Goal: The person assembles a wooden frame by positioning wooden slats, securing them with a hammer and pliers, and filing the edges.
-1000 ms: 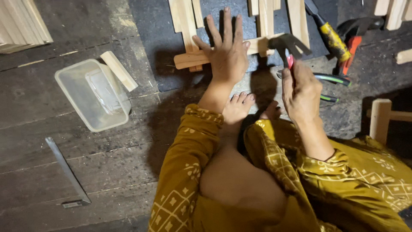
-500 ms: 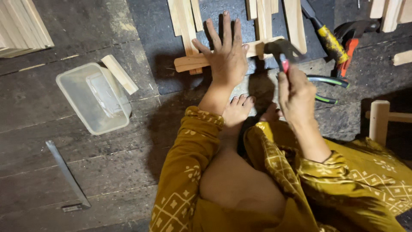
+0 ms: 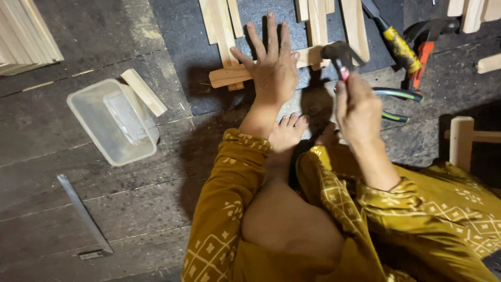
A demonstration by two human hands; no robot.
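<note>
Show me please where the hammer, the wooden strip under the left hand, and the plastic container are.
hammer [image 3: 338,52]: head view, on its dark metal head.
wooden strip [image 3: 227,76]: head view, on its bare left end.
plastic container [image 3: 94,125]: head view, on its clear inner floor.

- Two hands at work: left hand [image 3: 274,68] flat on one crosswise wooden batten [image 3: 229,75], right hand [image 3: 357,104] gripping one hammer [image 3: 339,52].
- One clear plastic tub [image 3: 112,122], one short wooden block [image 3: 143,91] leaning on its rim.
- One metal square [image 3: 83,216] on the floorboards.
- One pair of green-handled pliers [image 3: 394,96].
- One yellow-handled tool [image 3: 396,47], one red-handled tool [image 3: 420,62].
- One stack of pale slats [image 3: 26,36] at upper left.
- One bare foot [image 3: 287,133].
</note>
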